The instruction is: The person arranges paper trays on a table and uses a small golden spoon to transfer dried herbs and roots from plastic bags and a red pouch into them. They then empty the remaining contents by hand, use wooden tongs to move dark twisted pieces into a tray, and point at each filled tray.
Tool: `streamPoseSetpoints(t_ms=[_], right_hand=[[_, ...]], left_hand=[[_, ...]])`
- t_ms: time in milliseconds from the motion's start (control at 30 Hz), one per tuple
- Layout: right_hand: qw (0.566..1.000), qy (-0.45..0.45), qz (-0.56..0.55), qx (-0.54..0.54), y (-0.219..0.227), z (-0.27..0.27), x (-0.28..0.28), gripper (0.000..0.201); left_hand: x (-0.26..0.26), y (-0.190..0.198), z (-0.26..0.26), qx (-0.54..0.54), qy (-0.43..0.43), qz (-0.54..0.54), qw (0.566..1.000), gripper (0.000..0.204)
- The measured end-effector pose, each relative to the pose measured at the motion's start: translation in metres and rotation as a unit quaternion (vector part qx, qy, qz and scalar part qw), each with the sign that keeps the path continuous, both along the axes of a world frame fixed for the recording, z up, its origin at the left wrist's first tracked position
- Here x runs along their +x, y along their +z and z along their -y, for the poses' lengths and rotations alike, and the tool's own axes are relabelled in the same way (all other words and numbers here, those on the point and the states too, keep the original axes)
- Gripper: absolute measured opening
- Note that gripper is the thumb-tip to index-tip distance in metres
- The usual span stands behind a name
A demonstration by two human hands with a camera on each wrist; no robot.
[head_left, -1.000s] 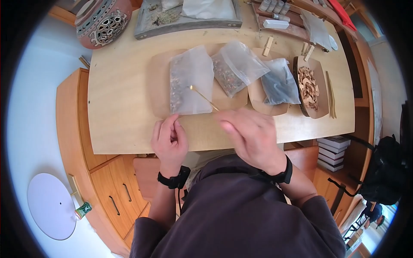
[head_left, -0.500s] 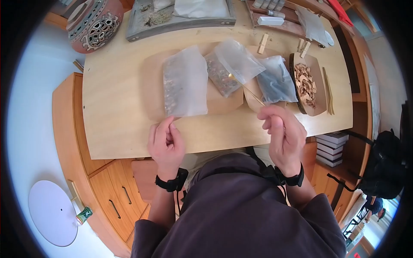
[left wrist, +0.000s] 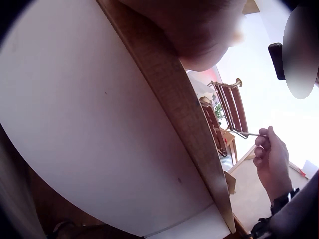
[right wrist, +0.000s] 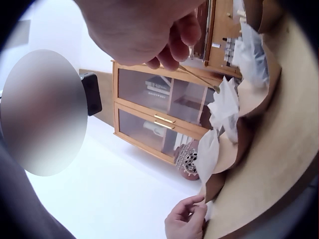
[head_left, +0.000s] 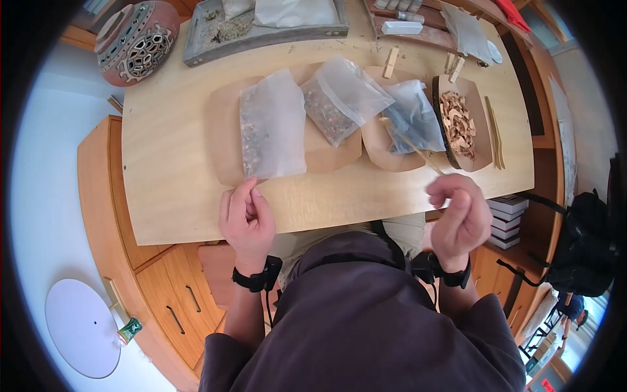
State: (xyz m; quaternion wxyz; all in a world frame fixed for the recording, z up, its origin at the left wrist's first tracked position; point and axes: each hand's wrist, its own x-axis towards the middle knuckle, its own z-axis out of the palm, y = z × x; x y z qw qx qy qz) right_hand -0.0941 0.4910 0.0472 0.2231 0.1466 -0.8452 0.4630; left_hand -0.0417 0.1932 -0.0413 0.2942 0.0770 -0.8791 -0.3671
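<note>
My right hand point(head_left: 462, 215) pinches a thin, long-handled gold spoon point(head_left: 421, 153), whose small tip overlaps the third clear bag point(head_left: 421, 114) in the head view. Dark contents show inside that bag. At the table's near side my left hand point(head_left: 248, 222) lies loosely curled, index fingertip right at the lower left corner of the leftmost frosted bag point(head_left: 281, 117). Between these two bags is a zip bag point(head_left: 333, 88) of mixed dried bits. The bags lie in brown paper trays point(head_left: 222, 137). On the right, another paper tray point(head_left: 483, 114) holds curled brown dried slices point(head_left: 459, 124).
Wooden clothespins point(head_left: 390, 63) stand behind the trays. Slim gold-coloured tools point(head_left: 493, 130) lie at the right. A grey wooden tray point(head_left: 274, 38) and a patterned clay pot point(head_left: 140, 46) occupy the back left. Small jars sit on a wooden rack point(head_left: 428, 36) at the back right.
My right hand has moved to the right with the spoon, whose tip passed from over the leftmost bag to over the third bag. My left hand stays beside the leftmost bag's corner.
</note>
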Motion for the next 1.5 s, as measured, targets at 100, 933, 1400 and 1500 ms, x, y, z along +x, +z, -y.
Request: streamPoseSetpoints(t_ms=[100, 933, 1400, 1500], right_hand=[[0.998, 0.056, 0.013, 0.028, 0.000, 0.025, -0.017, 0.015], [0.989, 0.129, -0.054, 0.054, 0.015, 0.055, -0.023, 0.005], [0.985, -0.114, 0.005, 0.129, -0.002, -0.018, 0.005, 0.007], [0.990, -0.090, 0.015, 0.110, -0.003, -0.020, 0.008, 0.007]], left_hand=[[0.000, 0.001, 0.000, -0.006, 0.000, 0.001, 1.000, 0.022], [0.001, -0.001, 0.001, -0.001, 0.007, 0.008, 1.000, 0.023], [0.001, 0.000, 0.001, -0.020, -0.003, 0.004, 1.000, 0.024], [0.001, -0.001, 0.001, -0.010, -0.001, 0.005, 1.000, 0.022]])
